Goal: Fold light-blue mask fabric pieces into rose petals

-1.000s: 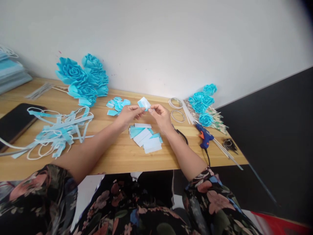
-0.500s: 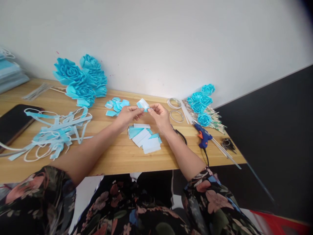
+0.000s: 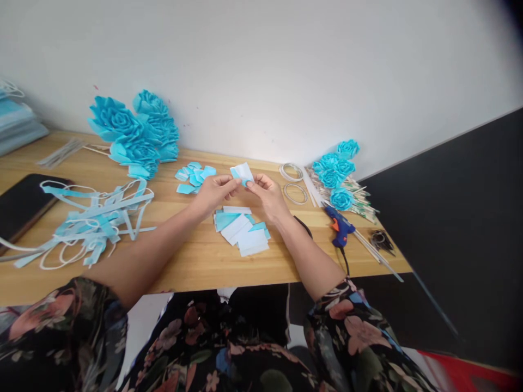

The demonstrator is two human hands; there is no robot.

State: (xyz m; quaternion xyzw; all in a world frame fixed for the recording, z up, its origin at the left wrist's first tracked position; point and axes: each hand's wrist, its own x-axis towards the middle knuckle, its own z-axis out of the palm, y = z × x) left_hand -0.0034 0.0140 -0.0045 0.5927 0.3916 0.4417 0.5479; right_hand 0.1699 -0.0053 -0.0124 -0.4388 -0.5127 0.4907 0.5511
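Observation:
Between my two hands is a small blue-and-white piece of mask fabric [image 3: 244, 171], its lower edge pinched and its white side facing me. My left hand [image 3: 218, 193] grips the left part with thumb and fingers. The right part is pinched by my right hand [image 3: 267, 195], thumb toward the middle. Below the hands lies a pile of cut fabric rectangles [image 3: 241, 228], white and blue. Left of my left hand sits a heap of small blue folded pieces [image 3: 196, 177].
Blue fabric roses [image 3: 137, 128] stand back left, smaller roses [image 3: 335, 169] back right. A blue glue gun [image 3: 341, 226] lies right, beside tape rolls [image 3: 295, 193]. Left are tangled mask straps [image 3: 98, 218], a phone [image 3: 26, 201] and stacked masks [image 3: 18, 122]. A wall closes the back.
The fabric piece has turned slightly between my fingers, and its upper edge has shifted a little right. Both hands keep their pinch in nearly the same place.

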